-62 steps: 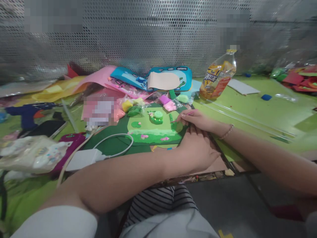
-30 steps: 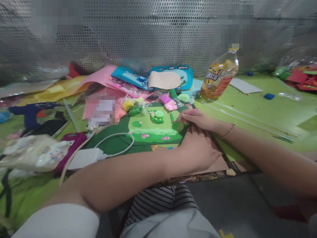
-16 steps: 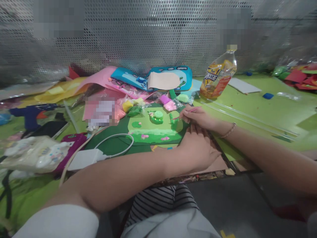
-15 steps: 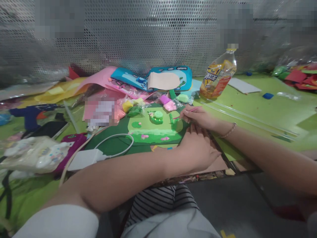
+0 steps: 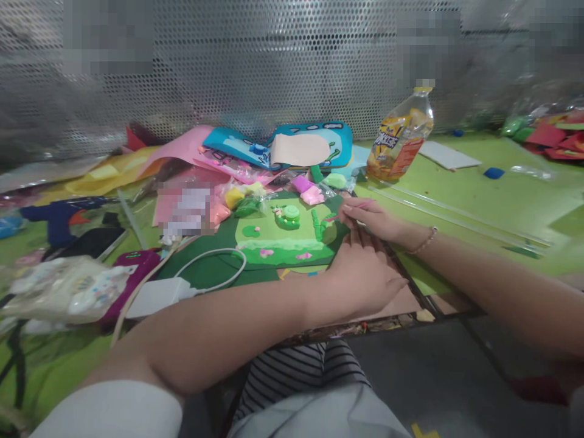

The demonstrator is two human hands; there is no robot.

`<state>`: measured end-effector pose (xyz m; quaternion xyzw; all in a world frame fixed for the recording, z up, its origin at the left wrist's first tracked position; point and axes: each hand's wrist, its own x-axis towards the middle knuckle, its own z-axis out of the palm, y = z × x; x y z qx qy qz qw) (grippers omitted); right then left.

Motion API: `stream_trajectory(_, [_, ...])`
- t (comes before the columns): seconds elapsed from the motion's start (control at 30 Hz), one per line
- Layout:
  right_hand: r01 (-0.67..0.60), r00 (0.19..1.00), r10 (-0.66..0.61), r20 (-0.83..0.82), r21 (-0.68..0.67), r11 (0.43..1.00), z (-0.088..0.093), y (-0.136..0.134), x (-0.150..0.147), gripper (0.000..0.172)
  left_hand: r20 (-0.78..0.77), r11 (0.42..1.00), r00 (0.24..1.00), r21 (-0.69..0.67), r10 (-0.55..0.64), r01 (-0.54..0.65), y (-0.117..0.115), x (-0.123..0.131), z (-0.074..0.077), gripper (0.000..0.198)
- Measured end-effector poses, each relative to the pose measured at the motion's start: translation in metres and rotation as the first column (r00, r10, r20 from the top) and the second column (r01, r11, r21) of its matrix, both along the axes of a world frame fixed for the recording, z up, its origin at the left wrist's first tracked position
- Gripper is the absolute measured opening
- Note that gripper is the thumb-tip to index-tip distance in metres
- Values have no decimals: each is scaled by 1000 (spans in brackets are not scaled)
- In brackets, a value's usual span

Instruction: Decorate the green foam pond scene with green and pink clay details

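My right hand (image 5: 370, 219) pinches a thin pink stick-like tool (image 5: 362, 205), its tip beside upright green clay stalks (image 5: 316, 225) on the right of a clay picture. Fingers stretched out, my left hand (image 5: 365, 274) lies flat at the lower right edge of the picture, just below the right hand. The picture has a light green ground (image 5: 255, 214) on a dark green sheet (image 5: 194, 261). A round green clay figure (image 5: 291, 214), like a snail, sits in its middle. Pink clay bits (image 5: 267, 252) dot the green strip along its bottom.
Bagged clay pieces (image 5: 312, 193) lie behind the picture. A tilted plastic bottle (image 5: 399, 140) stands behind my right hand, with clear rods (image 5: 460, 216) to its right. On the left are a white charger (image 5: 159, 295) with its cable, a phone (image 5: 93, 242) and a blue glue gun (image 5: 59, 222).
My right hand and the pink tool have shifted slightly right and toward me. My left hand stays flat in the same place.
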<state>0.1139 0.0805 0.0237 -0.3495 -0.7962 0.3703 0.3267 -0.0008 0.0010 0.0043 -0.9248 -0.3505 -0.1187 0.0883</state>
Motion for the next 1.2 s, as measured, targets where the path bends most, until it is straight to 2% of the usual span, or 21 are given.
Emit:
stream_trajectory(0.23, [-26,994,7,108,176,984,-2,0,2,28,-12,1000,1000,-3,1,-1,0,0,1,69])
stream_trajectory(0.33, [-97,976,22,216,346,933,-3,2,0,24,-19,999,1000,-45,-9,8,-1,-1,2,64])
stream_trajectory(0.43, [-191,944,31,327,472,861,-3,2,-4,28,2,996,1000,-85,-27,28,-1,-2,2,60])
stream_trajectory(0.63, [-288,874,-6,486,528,799,-3,6,-11,36,18,992,999,-124,-33,35,-1,-1,0,59])
stream_trajectory(0.8, [-359,732,-123,670,534,766,2,3,-18,42,0,984,1000,-174,-30,29,-2,-1,2,54])
stream_trajectory(0.9, [-388,668,-187,720,552,738,5,-1,-19,41,-16,977,999,-210,-33,29,-2,-2,5,53])
stream_trajectory(1.1, [-454,633,-250,733,613,646,3,-1,-17,42,-56,961,997,-276,-45,28,-2,-2,9,52])
stream_trajectory(1.2, [-460,641,-250,725,624,632,1,1,-16,41,-62,958,997,-283,-51,31,-2,-2,8,52])
